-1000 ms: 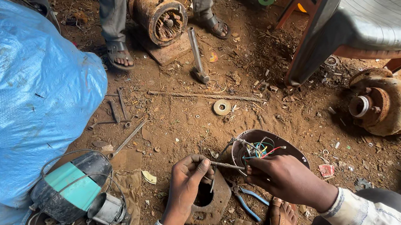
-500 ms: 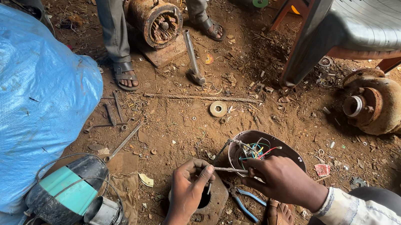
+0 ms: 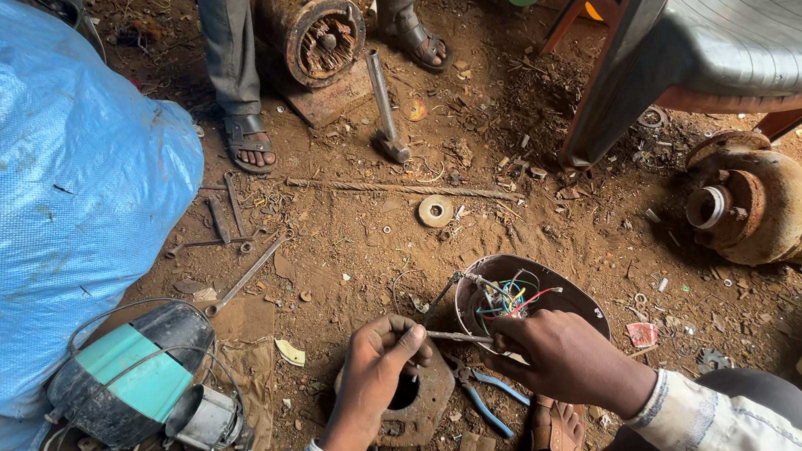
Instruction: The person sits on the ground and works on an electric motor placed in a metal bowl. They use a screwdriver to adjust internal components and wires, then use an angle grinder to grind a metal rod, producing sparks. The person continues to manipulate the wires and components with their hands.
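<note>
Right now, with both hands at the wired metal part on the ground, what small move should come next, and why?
Probably steady the rusty plate with the left hand and ease the thin rod a little further. The right hand grips that rod beside the round housing, very near its coloured wires, so a slow, small push seems safest for them.

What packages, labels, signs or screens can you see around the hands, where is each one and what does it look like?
No signs or screens show.
Blue sack: a big, bulging plastic-wrapped bundle, dusty, filling the left side.
Teal label: a band around the dark motor housing lying left of the left hand.
Red scrap: a small crumpled wrapper on the dirt, right of the right hand.
Yellowish scrap: a small flat piece between motor and left hand.
</note>
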